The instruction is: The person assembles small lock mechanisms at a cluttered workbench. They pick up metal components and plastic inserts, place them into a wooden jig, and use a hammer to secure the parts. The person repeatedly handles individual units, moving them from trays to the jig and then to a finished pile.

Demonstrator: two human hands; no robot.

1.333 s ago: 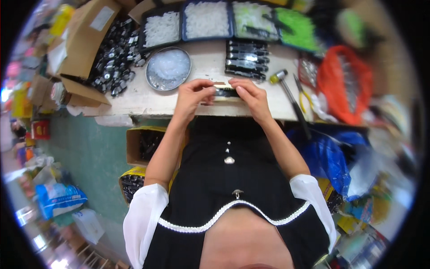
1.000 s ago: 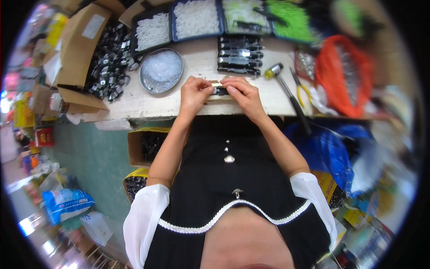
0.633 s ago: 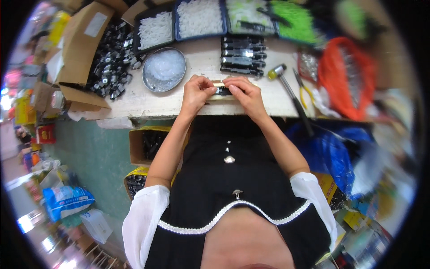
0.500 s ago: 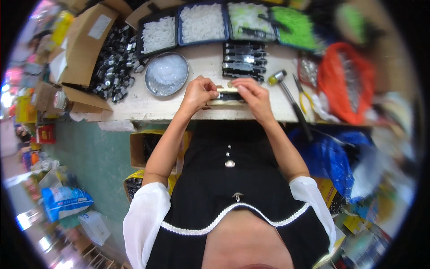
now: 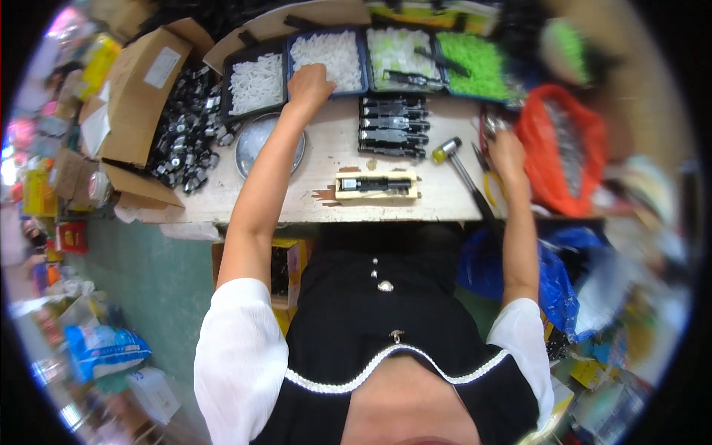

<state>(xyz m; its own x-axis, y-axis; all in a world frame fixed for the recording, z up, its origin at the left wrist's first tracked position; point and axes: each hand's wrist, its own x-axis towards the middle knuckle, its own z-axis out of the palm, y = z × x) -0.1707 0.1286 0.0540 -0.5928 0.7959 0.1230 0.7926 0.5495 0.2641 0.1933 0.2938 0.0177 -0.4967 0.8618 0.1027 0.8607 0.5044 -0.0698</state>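
My left hand (image 5: 310,87) is over the near-left edge of a tray of white plastic pieces (image 5: 338,58), its fingers curled down and closed; whatever they hold is hidden. Off to the right, my right hand (image 5: 509,154) reaches to a small clear bag of metal parts (image 5: 492,124), its fingertips blurred and partly hidden there. Between the arms, a narrow black part (image 5: 378,185) lies in a cream block-like holder (image 5: 343,195) near the table's front edge, touched by neither hand. Behind the holder, several similar black parts (image 5: 393,126) are stacked in a row.
A round metal dish (image 5: 245,154) stands partly behind my left forearm. More trays hold white pieces (image 5: 256,81) and green pieces (image 5: 471,63). At right lie a hammer (image 5: 466,174), yellow-handled pliers (image 5: 489,182) and an orange bag (image 5: 540,185). Black-and-silver parts (image 5: 189,133) spill from a cardboard box (image 5: 141,96).
Both hands have left the black part, which now rests in the cream holder. My left hand has moved forward and left to the white pieces, my right hand rightward to the small bag.
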